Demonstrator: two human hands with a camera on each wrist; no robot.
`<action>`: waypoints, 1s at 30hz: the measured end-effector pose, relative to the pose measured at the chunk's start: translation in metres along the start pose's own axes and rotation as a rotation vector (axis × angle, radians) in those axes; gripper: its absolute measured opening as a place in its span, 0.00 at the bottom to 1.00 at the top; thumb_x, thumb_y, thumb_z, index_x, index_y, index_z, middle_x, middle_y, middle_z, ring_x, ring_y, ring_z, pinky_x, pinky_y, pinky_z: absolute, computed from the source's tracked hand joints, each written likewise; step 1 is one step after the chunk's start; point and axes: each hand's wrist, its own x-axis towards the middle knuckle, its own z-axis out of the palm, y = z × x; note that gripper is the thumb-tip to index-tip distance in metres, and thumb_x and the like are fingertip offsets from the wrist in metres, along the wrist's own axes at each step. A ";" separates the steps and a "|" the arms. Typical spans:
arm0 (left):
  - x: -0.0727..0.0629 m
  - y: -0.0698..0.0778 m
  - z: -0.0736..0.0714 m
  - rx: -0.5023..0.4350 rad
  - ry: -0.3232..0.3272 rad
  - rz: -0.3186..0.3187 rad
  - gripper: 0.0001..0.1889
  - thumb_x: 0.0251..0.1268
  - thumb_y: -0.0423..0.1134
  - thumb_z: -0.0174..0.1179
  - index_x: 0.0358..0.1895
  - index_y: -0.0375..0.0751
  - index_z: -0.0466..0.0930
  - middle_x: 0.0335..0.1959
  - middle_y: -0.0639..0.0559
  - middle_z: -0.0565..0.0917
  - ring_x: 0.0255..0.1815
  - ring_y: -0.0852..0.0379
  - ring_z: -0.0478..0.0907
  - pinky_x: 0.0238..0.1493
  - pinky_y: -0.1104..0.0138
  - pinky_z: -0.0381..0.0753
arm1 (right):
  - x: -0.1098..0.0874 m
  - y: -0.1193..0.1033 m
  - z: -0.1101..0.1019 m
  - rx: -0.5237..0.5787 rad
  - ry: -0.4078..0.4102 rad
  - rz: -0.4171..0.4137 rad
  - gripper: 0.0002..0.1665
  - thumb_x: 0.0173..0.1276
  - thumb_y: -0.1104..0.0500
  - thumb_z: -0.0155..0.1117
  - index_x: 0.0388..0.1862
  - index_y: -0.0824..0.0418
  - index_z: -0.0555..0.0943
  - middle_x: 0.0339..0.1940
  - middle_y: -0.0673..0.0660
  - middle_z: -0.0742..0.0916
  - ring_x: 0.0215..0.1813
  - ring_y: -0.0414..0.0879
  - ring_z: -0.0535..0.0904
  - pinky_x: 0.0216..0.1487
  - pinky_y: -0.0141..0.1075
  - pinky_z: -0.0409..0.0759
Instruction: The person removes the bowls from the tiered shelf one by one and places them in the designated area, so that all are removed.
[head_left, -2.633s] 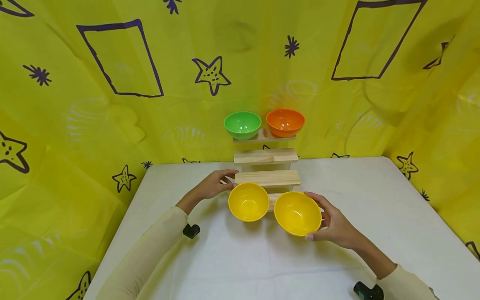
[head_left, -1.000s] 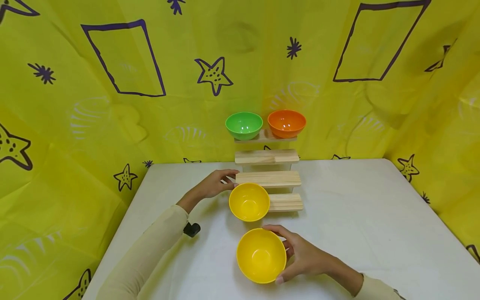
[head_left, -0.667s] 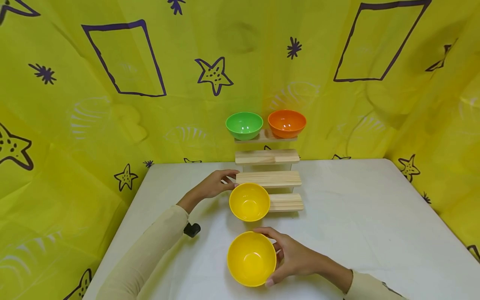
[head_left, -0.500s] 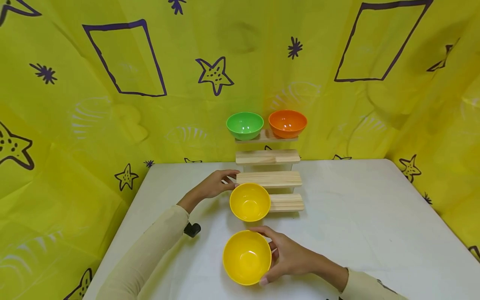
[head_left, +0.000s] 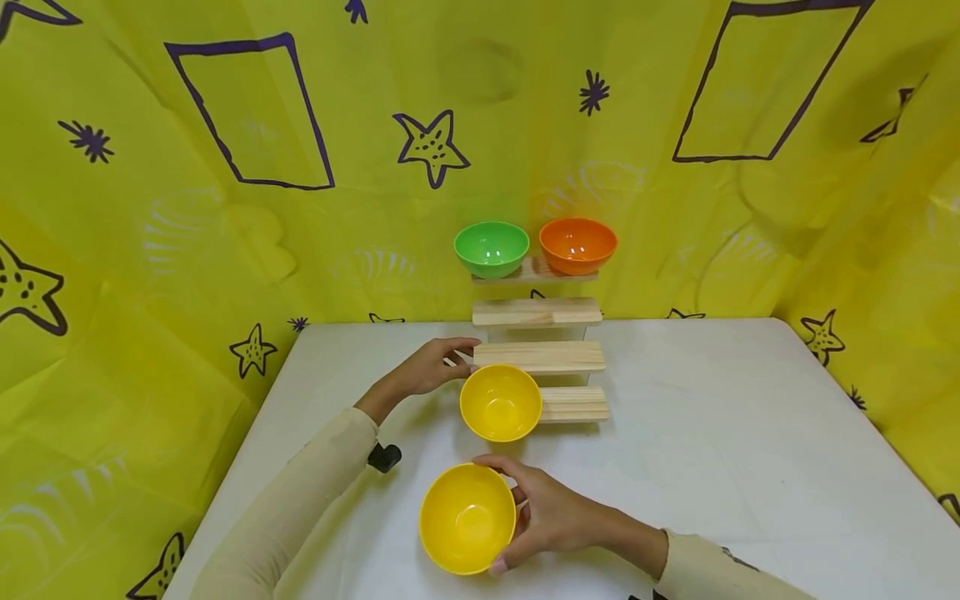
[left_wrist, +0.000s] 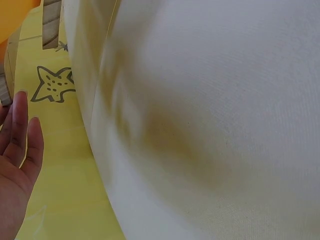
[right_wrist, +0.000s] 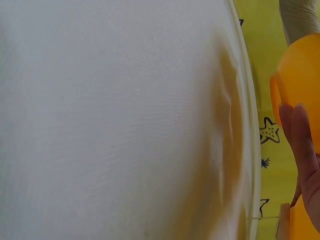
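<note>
In the lower centre of the head view the right hand (head_left: 551,517) curls around the rim of a yellow bowl (head_left: 467,518) on the white desk (head_left: 712,433), while the left hand (head_left: 431,367) (fingers seemingly relaxed) touches the wooden stepped rack (head_left: 540,357), probably to steady it.

We see one bowl (head_left: 467,518) on the table (head_left: 712,433) before a second bowl (head_left: 500,402) on the stepped rack's (head_left: 538,357) lowest step, with two more bowls (head_left: 491,248) topmost.

The scene is evenly and brightly lit; soft shadows are cast on the desk (head_left: 712,433). Straight edges are bowed in the head view. Both wrist views are blurred at close range.
</note>
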 end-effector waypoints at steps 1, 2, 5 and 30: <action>0.000 0.000 0.000 0.003 -0.002 -0.002 0.27 0.72 0.39 0.62 0.71 0.37 0.70 0.61 0.40 0.81 0.53 0.47 0.82 0.55 0.60 0.83 | 0.001 0.001 0.001 -0.005 0.001 0.005 0.59 0.51 0.54 0.84 0.77 0.47 0.60 0.71 0.59 0.70 0.43 0.42 0.86 0.40 0.39 0.87; 0.000 0.000 0.000 0.005 -0.003 -0.004 0.27 0.72 0.40 0.62 0.71 0.37 0.70 0.61 0.40 0.81 0.53 0.47 0.82 0.55 0.60 0.83 | 0.003 0.001 0.003 -0.007 0.004 0.016 0.59 0.50 0.54 0.84 0.77 0.46 0.60 0.72 0.59 0.69 0.43 0.42 0.85 0.40 0.39 0.87; 0.000 -0.001 0.000 0.008 -0.003 -0.011 0.27 0.72 0.40 0.62 0.71 0.38 0.71 0.60 0.41 0.81 0.53 0.48 0.82 0.55 0.60 0.83 | 0.007 0.001 0.007 -0.022 0.013 0.027 0.59 0.50 0.55 0.84 0.77 0.47 0.60 0.73 0.58 0.68 0.42 0.42 0.85 0.39 0.37 0.87; 0.001 -0.001 0.000 0.013 -0.006 0.000 0.27 0.72 0.40 0.62 0.72 0.38 0.70 0.61 0.40 0.81 0.53 0.47 0.81 0.55 0.60 0.83 | 0.041 0.003 0.030 -0.160 0.039 0.080 0.59 0.47 0.54 0.86 0.74 0.50 0.62 0.69 0.51 0.73 0.38 0.37 0.81 0.46 0.29 0.80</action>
